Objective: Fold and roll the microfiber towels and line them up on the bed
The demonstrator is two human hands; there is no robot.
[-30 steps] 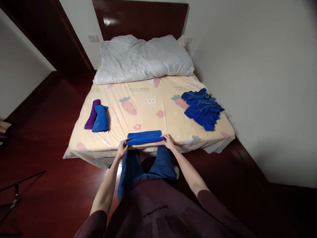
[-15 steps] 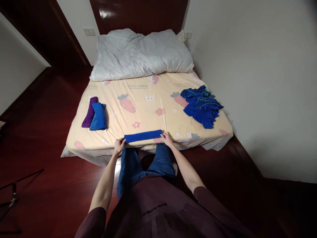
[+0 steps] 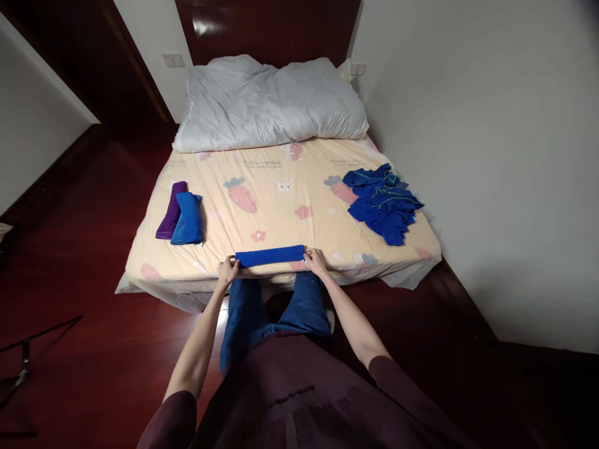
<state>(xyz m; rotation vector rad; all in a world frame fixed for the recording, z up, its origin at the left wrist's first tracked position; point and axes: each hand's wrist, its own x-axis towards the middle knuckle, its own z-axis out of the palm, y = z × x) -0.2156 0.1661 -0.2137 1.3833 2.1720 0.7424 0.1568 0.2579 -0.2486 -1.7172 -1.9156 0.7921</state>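
Note:
A blue cloth (image 3: 270, 256), folded into a long narrow strip, lies at the front edge of the bed. At its left end, my left hand (image 3: 228, 269) is closed, with thumb and fingers pinching the end. My right hand (image 3: 314, 260) pinches the right end in the same way. Farther left on the bed lie a folded purple cloth (image 3: 169, 215) and a folded lighter blue cloth (image 3: 188, 219) that partly overlaps it. On the right is a loose heap of blue cloths (image 3: 384, 202) with green edging.
The bed (image 3: 276, 215) has a yellow sheet printed with carrots and rabbits. A bunched white quilt (image 3: 271, 106) lies at its head, against a dark headboard (image 3: 271, 28). White wall (image 3: 468, 143) runs along the right. A black metal stand (image 3: 25, 355) is on the floor at lower left.
Both hands keep hold of the strip's ends, with only a slight shift of the fingers. The whole view has moved slightly; the other cloths lie as before.

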